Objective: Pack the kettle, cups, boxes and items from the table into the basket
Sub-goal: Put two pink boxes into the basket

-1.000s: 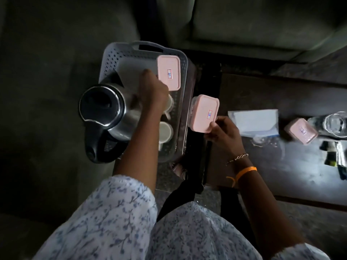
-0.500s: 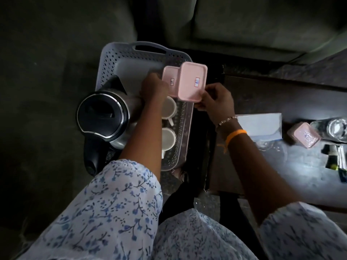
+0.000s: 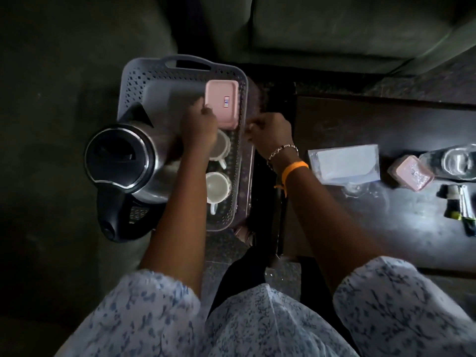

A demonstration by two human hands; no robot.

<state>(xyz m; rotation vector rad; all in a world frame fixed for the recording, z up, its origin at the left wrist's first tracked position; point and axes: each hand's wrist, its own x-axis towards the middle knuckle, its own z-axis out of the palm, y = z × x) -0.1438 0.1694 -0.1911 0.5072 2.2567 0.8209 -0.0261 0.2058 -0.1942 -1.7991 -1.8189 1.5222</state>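
Hands first: the left hand (image 3: 199,124) grips the near-left edge of a pink box (image 3: 222,104) in the grey basket (image 3: 180,81), while the right hand (image 3: 270,134), fingers curled and empty, hangs just beside the basket's right rim. A steel kettle (image 3: 128,163) and two white cups (image 3: 217,186) fill the basket. Another pink box (image 3: 410,172) sits on the dark table (image 3: 386,228).

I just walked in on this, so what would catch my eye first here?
The steel kettle with its black lid dominates the left side of the grey basket. The left hand touches a pink lidded box at the basket's far right, above two white cups. Another pink box waits on the dark table.
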